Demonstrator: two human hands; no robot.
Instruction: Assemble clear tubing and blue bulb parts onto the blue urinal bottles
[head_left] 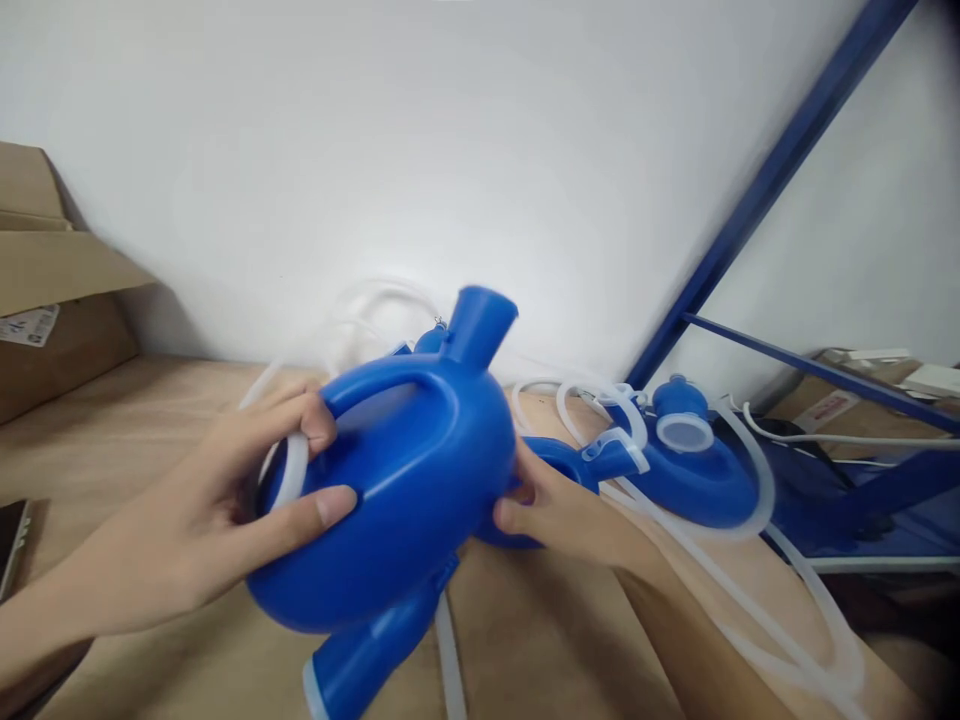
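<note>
A blue plastic urinal bottle (405, 480) with a moulded handle and a short open neck is held tilted in front of me. My left hand (247, 490) grips its rear end, fingers by the handle and thumb on the side. A translucent tube (294, 470) passes beneath those fingers. My right hand (559, 505) clasps the bottle's right side, its fingertips partly hidden behind it. Below the bottle is a blue angled spout (375, 640) with a pale rim; whether it is joined to the bottle I cannot tell.
More blue bottles (697, 485) with coiled clear tubing (810, 660) lie at the right of the brown table surface (172, 420). An open cardboard box (67, 340) stands far left. A blue metal frame (772, 200) rises at the right against the white wall. A dark device (11, 540) sits at the left edge.
</note>
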